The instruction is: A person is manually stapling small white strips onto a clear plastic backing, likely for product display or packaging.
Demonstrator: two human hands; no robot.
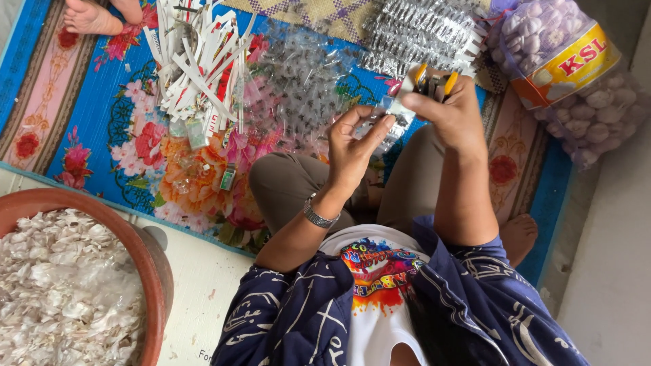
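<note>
A small clear packet, judged light, limp and slippery, is pinched at its edges between the left hand and, at two o'clock, the right hand, which also closes on orange-handled pliers.

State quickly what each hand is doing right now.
Left hand: fingers curled, pinching a small clear packet.
Right hand: closed on a small tool with yellow handles.

place: home floor | signs: floral mat, clay bowl
</note>
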